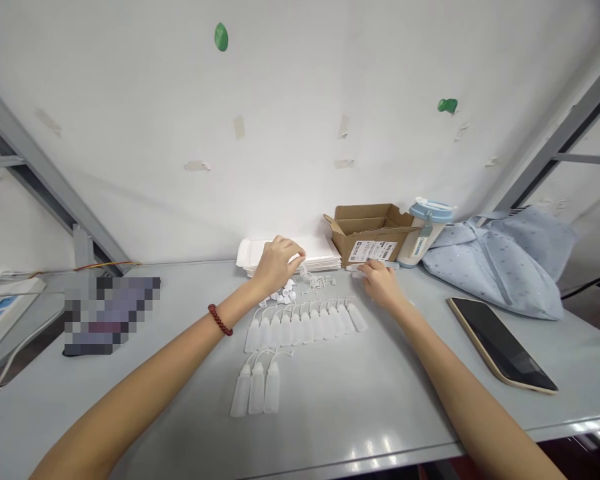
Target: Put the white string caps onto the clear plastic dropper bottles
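Observation:
My left hand (279, 263), with a red bead bracelet (221, 320) on the wrist, pinches thumb against fingers above a loose pile of thin white tubes (320, 283); a thin white strand shows just under its fingertips. Beside it lies a heap of small white caps (283, 293). My right hand (380, 281) has its fingers closed on a small translucent squeeze bottle (354, 268) in front of the cardboard box; its grip is partly hidden. Nearer me lies a row of several translucent bottles (300, 328) with thin curved tubes at their tips, and three more bottles (257, 390) below that.
At the back stand stacked white boxes (323, 252), an open cardboard box (375, 243) and a blue-lidded cup (423, 233). To the right are a blue cloth bag (500, 260) and a phone (503, 343). A pixelated item (110, 317) lies left on the grey table (340, 407).

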`<action>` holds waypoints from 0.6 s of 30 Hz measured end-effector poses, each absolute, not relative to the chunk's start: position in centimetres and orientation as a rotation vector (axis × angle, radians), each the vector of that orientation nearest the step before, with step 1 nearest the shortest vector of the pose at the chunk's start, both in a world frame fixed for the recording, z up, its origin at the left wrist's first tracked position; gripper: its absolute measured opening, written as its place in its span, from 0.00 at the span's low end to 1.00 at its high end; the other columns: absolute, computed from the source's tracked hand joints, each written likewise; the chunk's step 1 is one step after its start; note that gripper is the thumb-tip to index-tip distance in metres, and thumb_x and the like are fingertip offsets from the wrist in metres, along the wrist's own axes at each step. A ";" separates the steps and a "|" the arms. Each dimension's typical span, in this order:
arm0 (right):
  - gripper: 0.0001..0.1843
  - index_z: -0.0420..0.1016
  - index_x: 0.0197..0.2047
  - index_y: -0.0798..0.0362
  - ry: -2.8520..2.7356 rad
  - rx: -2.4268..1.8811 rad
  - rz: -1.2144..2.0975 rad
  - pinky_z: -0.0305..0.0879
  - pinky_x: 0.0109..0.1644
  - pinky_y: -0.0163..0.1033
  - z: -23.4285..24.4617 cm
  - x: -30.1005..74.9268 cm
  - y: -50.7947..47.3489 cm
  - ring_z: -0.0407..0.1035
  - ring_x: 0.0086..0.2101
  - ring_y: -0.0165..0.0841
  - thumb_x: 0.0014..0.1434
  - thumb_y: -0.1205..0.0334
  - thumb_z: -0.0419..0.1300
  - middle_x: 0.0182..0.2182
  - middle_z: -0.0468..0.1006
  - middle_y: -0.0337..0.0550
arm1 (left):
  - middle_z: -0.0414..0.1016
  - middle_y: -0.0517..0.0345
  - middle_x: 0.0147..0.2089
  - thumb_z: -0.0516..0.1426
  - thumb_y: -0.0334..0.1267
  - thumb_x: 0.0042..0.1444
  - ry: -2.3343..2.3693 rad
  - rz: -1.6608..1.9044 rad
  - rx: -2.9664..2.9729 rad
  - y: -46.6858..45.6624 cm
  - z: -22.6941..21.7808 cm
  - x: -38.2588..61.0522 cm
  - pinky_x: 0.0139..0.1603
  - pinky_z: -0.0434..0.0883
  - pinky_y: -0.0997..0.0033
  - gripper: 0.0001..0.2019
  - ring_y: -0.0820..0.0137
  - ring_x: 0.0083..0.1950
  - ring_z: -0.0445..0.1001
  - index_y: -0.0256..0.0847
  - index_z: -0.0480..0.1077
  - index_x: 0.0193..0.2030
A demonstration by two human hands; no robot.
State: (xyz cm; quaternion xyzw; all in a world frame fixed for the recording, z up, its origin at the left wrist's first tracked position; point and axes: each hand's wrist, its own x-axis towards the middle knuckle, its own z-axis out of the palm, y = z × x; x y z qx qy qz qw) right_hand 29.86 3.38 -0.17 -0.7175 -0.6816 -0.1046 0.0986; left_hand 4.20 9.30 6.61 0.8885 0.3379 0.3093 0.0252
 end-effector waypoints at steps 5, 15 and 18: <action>0.20 0.73 0.48 0.59 -2.016 -2.145 -0.290 0.53 0.42 0.41 -0.1 29.8 3.4 0.63 0.48 0.43 0.55 0.76 0.48 0.47 0.73 0.55 | 0.78 0.57 0.38 0.55 0.33 0.58 0.986 0.969 2.782 9.7 6.2 4.0 0.45 0.62 0.62 0.05 0.63 0.44 0.67 0.40 0.73 0.35; 0.21 0.72 0.46 0.56 -2.039 -2.155 -0.248 0.51 0.43 0.39 0.2 29.6 3.3 0.68 0.46 0.38 0.53 0.78 0.48 0.46 0.76 0.49 | 0.78 0.57 0.37 0.55 0.31 0.56 0.921 1.181 2.774 9.5 7.3 3.9 0.44 0.63 0.63 0.04 0.64 0.43 0.68 0.39 0.72 0.33; 0.21 0.72 0.46 0.56 -2.042 -2.158 -0.253 0.51 0.43 0.38 0.2 29.4 3.3 0.68 0.46 0.38 0.52 0.79 0.49 0.47 0.76 0.50 | 0.78 0.57 0.37 0.56 0.30 0.56 0.879 1.363 2.718 9.2 7.8 4.0 0.45 0.63 0.63 0.04 0.65 0.42 0.68 0.39 0.71 0.33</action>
